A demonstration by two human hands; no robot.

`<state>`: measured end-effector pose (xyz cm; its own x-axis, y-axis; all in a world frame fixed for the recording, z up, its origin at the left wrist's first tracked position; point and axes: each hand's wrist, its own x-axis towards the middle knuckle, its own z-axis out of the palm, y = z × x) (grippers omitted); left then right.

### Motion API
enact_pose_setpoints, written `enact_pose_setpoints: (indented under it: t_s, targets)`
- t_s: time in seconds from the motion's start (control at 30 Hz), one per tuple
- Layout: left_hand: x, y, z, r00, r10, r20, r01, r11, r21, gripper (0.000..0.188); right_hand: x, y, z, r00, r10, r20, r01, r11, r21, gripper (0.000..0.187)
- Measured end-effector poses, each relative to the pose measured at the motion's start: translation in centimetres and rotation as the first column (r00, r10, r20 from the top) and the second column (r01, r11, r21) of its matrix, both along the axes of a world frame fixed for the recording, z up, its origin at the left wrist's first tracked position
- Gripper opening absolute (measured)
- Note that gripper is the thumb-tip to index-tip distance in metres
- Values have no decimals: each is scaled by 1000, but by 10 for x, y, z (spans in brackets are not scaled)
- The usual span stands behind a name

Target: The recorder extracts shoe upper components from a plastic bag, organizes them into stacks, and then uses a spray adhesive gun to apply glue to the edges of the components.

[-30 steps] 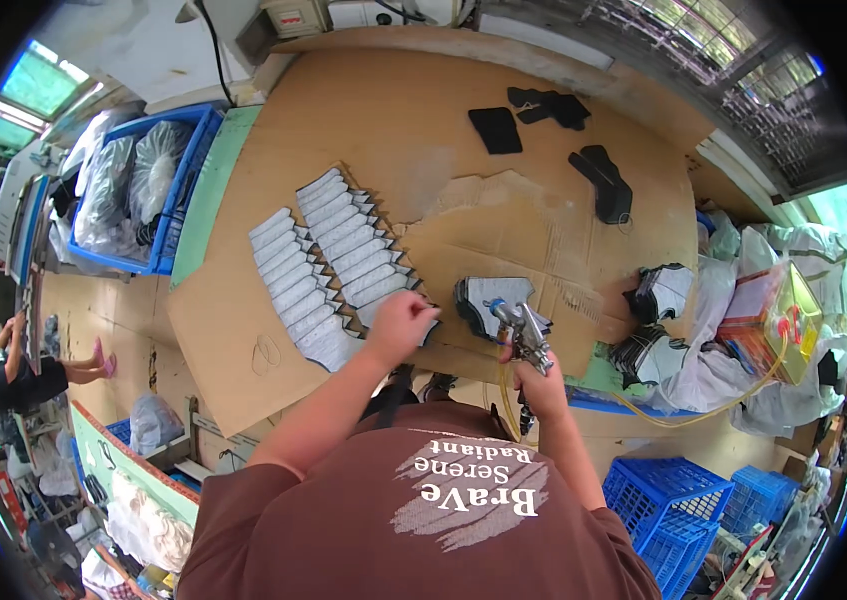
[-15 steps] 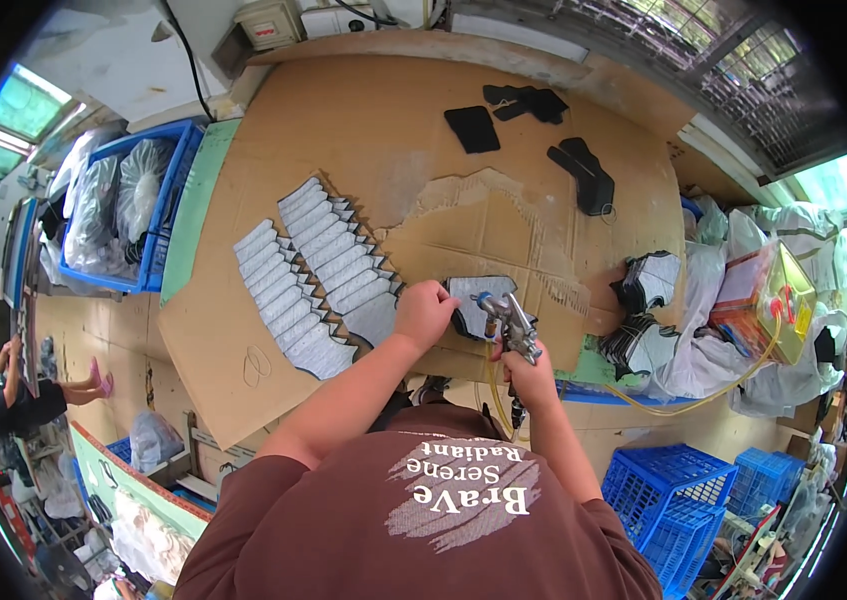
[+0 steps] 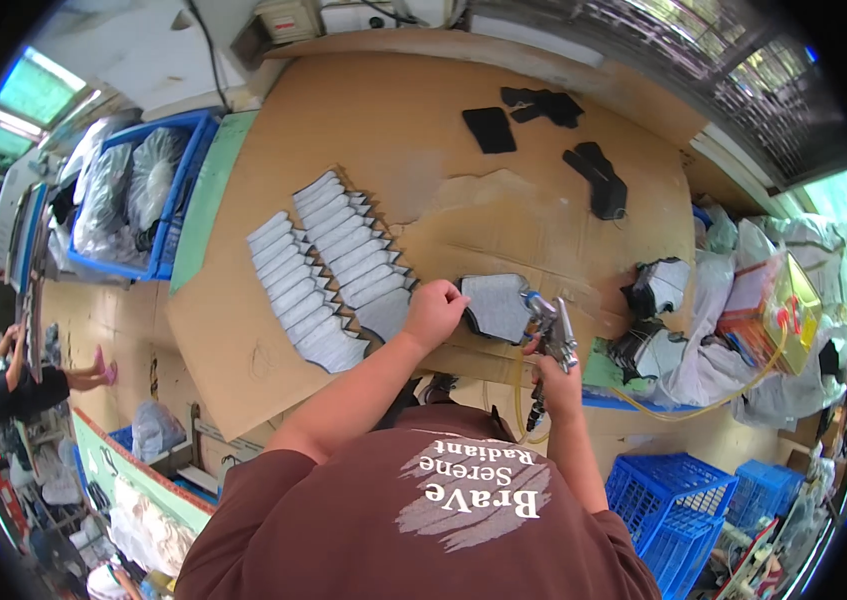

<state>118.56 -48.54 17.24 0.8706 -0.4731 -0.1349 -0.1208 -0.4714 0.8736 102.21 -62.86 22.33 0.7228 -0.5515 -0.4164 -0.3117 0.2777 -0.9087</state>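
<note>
My left hand point(image 3: 435, 312) is closed, thumb and fingers pinched at the left edge of a grey, dark-edged fabric piece point(image 3: 496, 306) lying on the cardboard. My right hand point(image 3: 557, 378) grips a metal spray gun point(image 3: 561, 340), its blue-tipped nozzle turned left at the piece's right edge. A yellowish hose point(image 3: 519, 400) hangs down beside the gun. To the left lie two overlapping rows of similar pieces: the outer row point(image 3: 298, 290) and an inner row point(image 3: 353, 245), whose near end my left hand partly hides.
Black cut pieces point(image 3: 489, 130) lie at the far right of the cardboard point(image 3: 228, 370). Stacked pieces point(image 3: 655, 285) and a yellow-sided container point(image 3: 793, 300) with a hose stand at right. Blue crates point(image 3: 668, 490) are below right; a blue bin point(image 3: 168, 220) holds bags. Another person point(image 3: 18, 390) is far left.
The spray gun in my right hand has moved right across the fabric piece, from over it to its right edge, uncovering more grey surface. My left hand stays at the left edge.
</note>
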Motion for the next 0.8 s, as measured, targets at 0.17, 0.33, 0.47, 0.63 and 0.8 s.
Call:
enact_pose_setpoints:
  t_s: [0.17, 0.33, 0.47, 0.63, 0.8]
  targets:
    - [-9, 61, 0, 866, 137, -481, -297, 915, -273, 16, -5, -1, 4, 994, 74, 85, -77, 997, 33, 29]
    - [-25, 190, -36, 658, 443, -609, -637, 759, -137, 11, 0, 1, 1, 988, 135, 80, -139, 989, 42, 33]
    - [-35, 229, -34, 563, 564, -604, -743, 665, -73, 10, 3, 1, 1, 979, 192, 64, -196, 978, 63, 35]
    - [-31, 238, -44, 601, 612, -515, -682, 728, 69, 12, 7, 3, 4, 975, 215, 57, -218, 974, 56, 36]
    - [-28, 236, -47, 581, 629, -516, -713, 700, 50, 12, 5, 2, 2, 974, 221, 57, -224, 973, 61, 36]
